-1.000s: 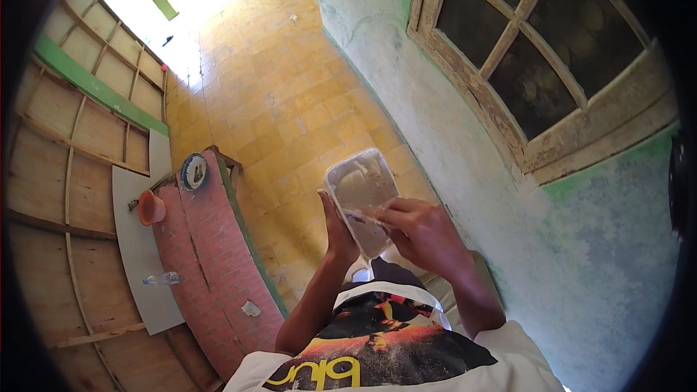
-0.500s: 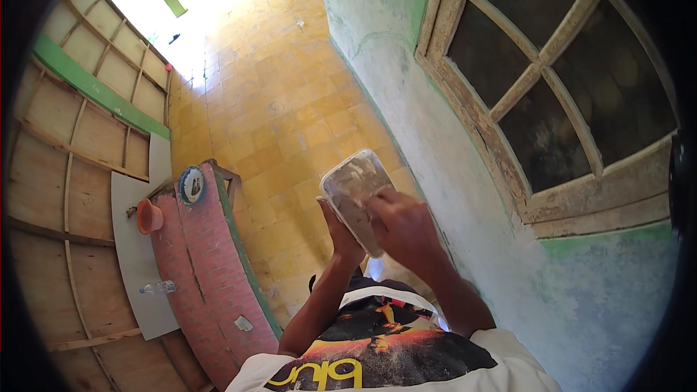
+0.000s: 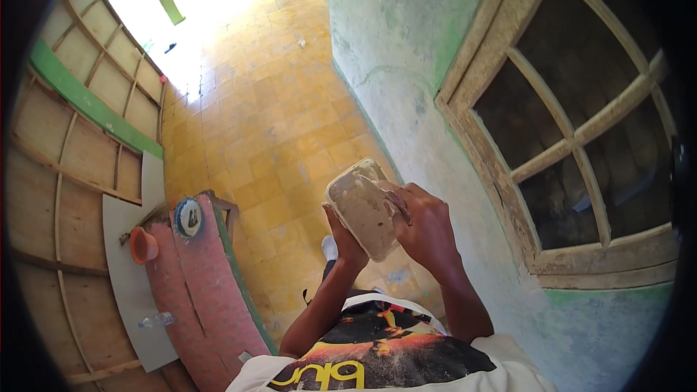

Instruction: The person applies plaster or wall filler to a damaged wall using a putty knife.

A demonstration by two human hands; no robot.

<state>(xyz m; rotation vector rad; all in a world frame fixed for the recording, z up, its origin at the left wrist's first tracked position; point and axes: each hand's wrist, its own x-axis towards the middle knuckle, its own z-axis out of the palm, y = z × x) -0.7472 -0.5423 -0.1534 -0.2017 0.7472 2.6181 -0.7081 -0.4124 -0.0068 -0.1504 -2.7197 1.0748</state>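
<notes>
A shallow rectangular tub (image 3: 363, 207) with pale walls is held out before my chest, tilted. Greyish-beige paste coats its inside and smears its rim. My left hand (image 3: 346, 238) grips it from the left and beneath, the thumb along its near left side. Over the tub's right side is my right hand (image 3: 427, 226), its fingers bent and pressed together against the paste. Paste marks show on those fingertips. Whatever they pinch, if anything, is too small or hidden to make out.
To my right runs a worn green-white wall (image 3: 406, 94) with a wooden-framed window (image 3: 573, 138). At left, a pink brick-patterned surface (image 3: 192, 283) bears an orange pot (image 3: 144, 246), a blue-rimmed dish (image 3: 189, 218) and a plastic bottle (image 3: 157, 320). Yellow floor tiles (image 3: 268, 131) stretch ahead.
My right hand has shifted slightly right and down, toward the tub's right edge. The tub has moved a little to the right. My view has turned, and a foot now shows below.
</notes>
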